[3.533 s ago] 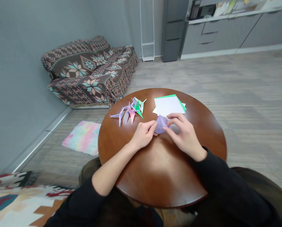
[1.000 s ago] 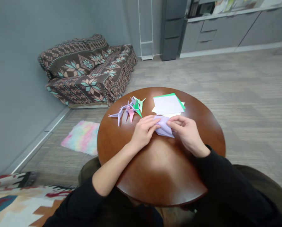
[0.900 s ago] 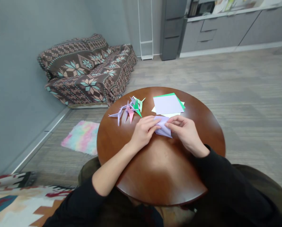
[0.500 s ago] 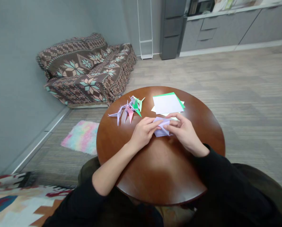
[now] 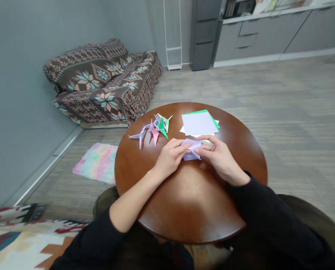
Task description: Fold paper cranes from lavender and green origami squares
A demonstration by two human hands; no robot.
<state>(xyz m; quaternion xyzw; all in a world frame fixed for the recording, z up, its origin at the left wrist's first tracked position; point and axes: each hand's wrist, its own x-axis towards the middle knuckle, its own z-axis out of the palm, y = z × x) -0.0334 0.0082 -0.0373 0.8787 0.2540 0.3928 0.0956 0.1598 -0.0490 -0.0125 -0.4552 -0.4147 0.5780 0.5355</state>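
Note:
A small piece of folded lavender paper (image 5: pixel 191 155) is between my two hands, low over the middle of the round table. My left hand (image 5: pixel 171 154) grips its left side, the fingers lying across the top of it. On the right, my right hand (image 5: pixel 214 153) pinches the paper's edge between thumb and fingers. The paper's far corner and underside are partly covered by my fingers. Just beyond my hands lies a stack of square paper sheets (image 5: pixel 199 124), lavender on top with green and pale sheets beneath. Several folded paper cranes (image 5: pixel 153 129) in lavender, pink and green cluster at the left.
The round brown wooden table (image 5: pixel 190 202) stands before my knees. A sofa (image 5: pixel 105 82) under a patterned cover is at the far left, with a fluffy pastel mat (image 5: pixel 96 163) on the floor. Grey kitchen cabinets (image 5: pixel 263 35) line the back right.
The lavender paper's lower right part has been drawn in slightly under my right fingers. Both hands keep their hold and have barely shifted; the cranes and stack stay put.

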